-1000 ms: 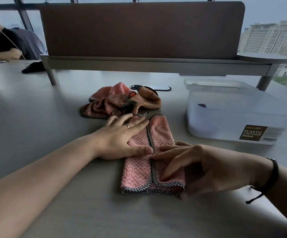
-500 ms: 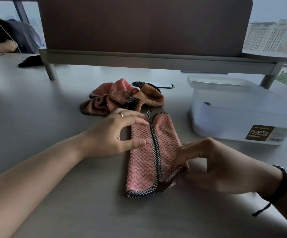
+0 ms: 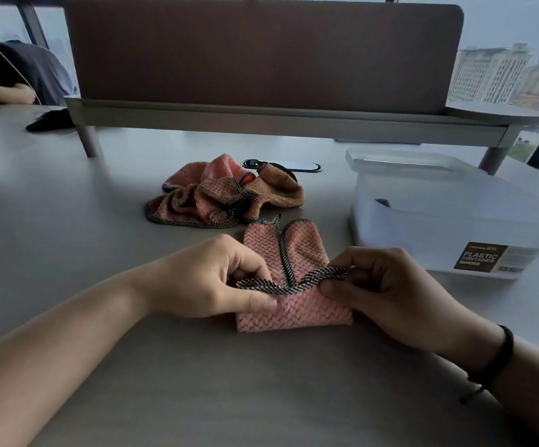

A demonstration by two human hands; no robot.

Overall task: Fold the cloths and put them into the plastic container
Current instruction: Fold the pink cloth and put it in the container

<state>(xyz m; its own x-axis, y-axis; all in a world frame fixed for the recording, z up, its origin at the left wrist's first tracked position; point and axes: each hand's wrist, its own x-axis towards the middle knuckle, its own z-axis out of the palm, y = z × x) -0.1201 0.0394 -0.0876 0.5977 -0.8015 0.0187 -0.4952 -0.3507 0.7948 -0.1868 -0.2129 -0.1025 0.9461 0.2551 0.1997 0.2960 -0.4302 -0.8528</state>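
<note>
At lower centre, the left hand (image 3: 216, 279) and right hand (image 3: 387, 291) each pinch the pink cloth (image 3: 294, 285) by its checkered hem, left of the plastic container (image 3: 448, 217).

pink cloth (image 3: 294, 312) half-folded, plastic container (image 3: 439, 227) open

I am working in an office: a long grey table (image 3: 68, 221) carries a brown divider screen (image 3: 261, 56) on a raised shelf, another person (image 3: 10, 75) sits at the far left, and tall windows (image 3: 503, 59) show high-rise buildings outside.
</note>
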